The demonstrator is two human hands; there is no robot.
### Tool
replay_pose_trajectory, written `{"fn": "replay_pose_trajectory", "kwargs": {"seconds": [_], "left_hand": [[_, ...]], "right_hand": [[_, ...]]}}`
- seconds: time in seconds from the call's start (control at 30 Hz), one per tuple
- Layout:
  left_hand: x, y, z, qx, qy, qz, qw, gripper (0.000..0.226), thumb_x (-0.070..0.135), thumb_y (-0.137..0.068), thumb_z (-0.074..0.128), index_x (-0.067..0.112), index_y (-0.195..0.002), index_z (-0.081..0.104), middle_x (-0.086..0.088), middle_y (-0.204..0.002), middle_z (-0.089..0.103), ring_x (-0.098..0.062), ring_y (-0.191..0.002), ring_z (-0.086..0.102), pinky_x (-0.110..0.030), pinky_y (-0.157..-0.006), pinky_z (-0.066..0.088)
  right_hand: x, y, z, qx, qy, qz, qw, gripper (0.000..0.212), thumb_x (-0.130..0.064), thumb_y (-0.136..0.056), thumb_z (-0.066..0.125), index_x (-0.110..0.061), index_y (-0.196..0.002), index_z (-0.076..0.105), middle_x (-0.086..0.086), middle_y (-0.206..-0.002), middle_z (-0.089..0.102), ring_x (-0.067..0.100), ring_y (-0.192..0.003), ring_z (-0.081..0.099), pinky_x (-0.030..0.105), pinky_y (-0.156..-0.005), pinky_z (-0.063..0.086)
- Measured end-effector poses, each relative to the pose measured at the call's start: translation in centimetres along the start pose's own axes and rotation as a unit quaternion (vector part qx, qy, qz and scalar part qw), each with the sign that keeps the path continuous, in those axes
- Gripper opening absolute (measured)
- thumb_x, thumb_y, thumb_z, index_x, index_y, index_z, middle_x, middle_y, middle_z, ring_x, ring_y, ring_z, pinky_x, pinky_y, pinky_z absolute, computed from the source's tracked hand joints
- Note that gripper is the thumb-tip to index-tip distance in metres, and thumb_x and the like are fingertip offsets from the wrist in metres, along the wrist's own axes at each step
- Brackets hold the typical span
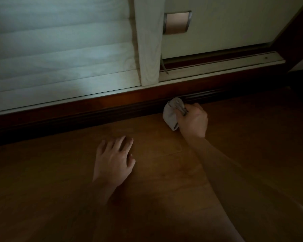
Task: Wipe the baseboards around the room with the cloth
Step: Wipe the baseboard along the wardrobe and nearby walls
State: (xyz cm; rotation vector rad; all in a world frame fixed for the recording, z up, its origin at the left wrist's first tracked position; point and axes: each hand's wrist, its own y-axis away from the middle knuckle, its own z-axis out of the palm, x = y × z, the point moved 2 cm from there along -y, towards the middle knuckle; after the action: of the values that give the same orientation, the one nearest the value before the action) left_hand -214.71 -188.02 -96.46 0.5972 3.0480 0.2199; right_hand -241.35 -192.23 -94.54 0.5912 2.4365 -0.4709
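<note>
A dark reddish-brown baseboard [98, 109] runs along the foot of a pale sliding wardrobe, from lower left to upper right. My right hand [193, 120] is closed around a bunched light grey cloth [172, 112], which presses against the baseboard where it meets the floor. My left hand [114, 158] lies flat on the wooden floor with its fingers spread, palm down, a short way in front of the baseboard and to the left of the cloth.
The wooden floor [156, 198] fills the lower half of the view in dim light. Above the baseboard stand a louvred sliding door [59, 49] and a plain door with a recessed metal handle [177, 22]. A pale door track [226, 62] runs to the right.
</note>
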Motion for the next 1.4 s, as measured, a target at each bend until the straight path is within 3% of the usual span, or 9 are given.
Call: {"fn": "replay_pose_trajectory", "kwargs": {"seconds": [0.13,0.27,0.47,0.57,0.67,0.9,1.1,1.33,1.4], "left_hand": [[-2.4,1.8,0.6,-0.023,0.01,-0.017,1.0,0.062,0.052,-0.097,0.038,0.032,-0.155,0.031,0.0,-0.16,0.033,-0.022,-0.143,0.035,-0.047,-0.118,0.025],[-4.5,3.3,1.2,-0.033,0.044,-0.017,0.998,0.064,0.055,-0.098,0.031,0.037,-0.158,0.019,0.004,-0.167,0.014,-0.018,-0.149,0.02,-0.043,-0.119,0.019],[-5.5,4.2,1.6,-0.02,0.086,0.002,0.996,0.062,0.051,-0.1,0.034,0.037,-0.158,0.017,0.006,-0.168,0.007,-0.017,-0.153,0.006,-0.04,-0.122,0.008],[-5.7,4.3,1.7,-0.027,0.093,0.008,0.995,0.062,0.053,-0.101,0.03,0.039,-0.158,0.013,0.008,-0.168,0.003,-0.016,-0.153,0.002,-0.038,-0.122,0.004],[-5.8,4.3,1.9,-0.024,0.089,0.011,0.996,0.061,0.052,-0.101,0.03,0.038,-0.158,0.014,0.007,-0.168,0.004,-0.016,-0.153,0.003,-0.038,-0.122,0.004],[-4.8,3.7,1.4,-0.026,0.061,-0.008,0.998,0.063,0.058,-0.097,0.033,0.037,-0.155,0.026,0.003,-0.164,0.02,-0.02,-0.148,0.022,-0.043,-0.118,0.022],[-0.5,0.8,0.3,0.003,0.025,0.073,0.997,0.063,0.06,-0.092,0.044,0.029,-0.147,0.047,-0.002,-0.153,0.042,-0.025,-0.133,0.044,-0.049,-0.109,0.037],[7.1,-3.0,0.5,-0.032,0.04,0.084,0.995,0.076,0.079,-0.09,0.02,0.042,-0.156,0.013,0.003,-0.166,0.014,-0.023,-0.144,0.03,-0.044,-0.112,0.033],[8.5,-3.6,0.7,-0.036,0.041,0.079,0.995,0.078,0.081,-0.088,0.016,0.043,-0.156,0.01,0.004,-0.167,0.01,-0.023,-0.146,0.024,-0.045,-0.114,0.029]], "right_hand": [[-3.7,2.0,2.3,-0.044,-0.022,-0.035,0.998,0.025,-0.033,-0.09,0.069,-0.009,-0.086,0.071,0.009,-0.091,0.06,0.027,-0.076,0.061,0.036,-0.064,0.051],[-5.0,3.1,3.3,-0.033,-0.011,-0.051,0.998,0.021,-0.029,-0.087,0.071,-0.008,-0.09,0.073,0.011,-0.094,0.063,0.03,-0.078,0.063,0.035,-0.064,0.05],[-9.3,5.5,5.8,-0.054,-0.008,-0.085,0.995,0.023,-0.032,-0.086,0.072,-0.009,-0.091,0.073,0.01,-0.095,0.063,0.032,-0.075,0.064,0.034,-0.062,0.049],[-9.1,5.8,6.0,-0.03,-0.015,-0.058,0.998,0.022,-0.031,-0.086,0.072,-0.009,-0.088,0.073,0.01,-0.092,0.063,0.033,-0.075,0.064,0.033,-0.062,0.046],[-9.4,6.2,6.3,-0.013,-0.012,-0.026,1.0,0.023,-0.03,-0.086,0.071,-0.007,-0.088,0.073,0.012,-0.093,0.064,0.034,-0.077,0.064,0.033,-0.064,0.046],[-9.9,5.7,6.1,-0.073,-0.005,-0.081,0.994,0.025,-0.034,-0.089,0.068,-0.01,-0.094,0.071,0.007,-0.101,0.062,0.033,-0.078,0.065,0.035,-0.064,0.049],[-4.7,2.2,2.6,-0.066,0.014,-0.065,0.996,0.024,-0.033,-0.091,0.065,-0.01,-0.096,0.071,0.008,-0.101,0.061,0.032,-0.081,0.063,0.035,-0.064,0.048],[1.2,-0.6,-0.8,0.004,0.027,0.024,0.999,0.026,-0.033,-0.091,0.067,-0.008,-0.092,0.071,0.01,-0.096,0.061,0.027,-0.075,0.062,0.03,-0.059,0.043],[1.5,-0.8,-0.8,0.0,0.027,0.015,1.0,0.026,-0.034,-0.09,0.068,-0.008,-0.091,0.07,0.01,-0.095,0.06,0.026,-0.071,0.061,0.029,-0.057,0.041]]}}
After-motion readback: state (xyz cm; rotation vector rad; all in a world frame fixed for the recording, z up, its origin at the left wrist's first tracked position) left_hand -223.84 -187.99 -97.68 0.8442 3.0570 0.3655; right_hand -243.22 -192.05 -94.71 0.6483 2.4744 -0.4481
